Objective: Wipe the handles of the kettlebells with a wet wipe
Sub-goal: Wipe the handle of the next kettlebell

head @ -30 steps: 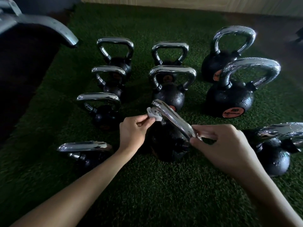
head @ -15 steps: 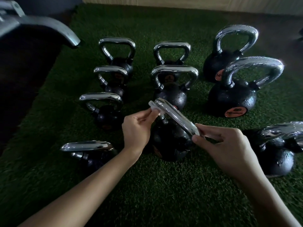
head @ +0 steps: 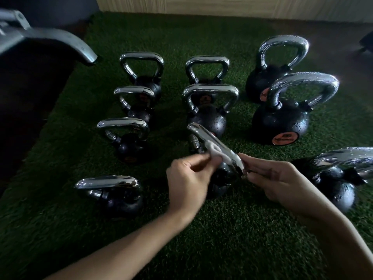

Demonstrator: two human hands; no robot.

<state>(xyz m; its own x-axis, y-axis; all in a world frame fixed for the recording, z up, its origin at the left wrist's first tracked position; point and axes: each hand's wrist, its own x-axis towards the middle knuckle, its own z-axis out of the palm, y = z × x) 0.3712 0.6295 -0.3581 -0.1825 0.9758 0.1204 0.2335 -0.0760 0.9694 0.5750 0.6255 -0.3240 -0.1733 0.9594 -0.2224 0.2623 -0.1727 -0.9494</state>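
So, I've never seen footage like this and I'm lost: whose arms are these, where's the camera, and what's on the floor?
There is no machine here. A person wears one camera on the head, looking forward and down, so the two bare arms coming in from the bottom are their own. The floor is green artificial turf. On it stand black kettlebells with shiny handles, in three columns running away from the person. The left hand pinches a white wet wipe against the handle of the nearest middle kettlebell. The right hand grips that handle's near end. At top left is a grey metal part of some equipment; I cannot tell what it is.
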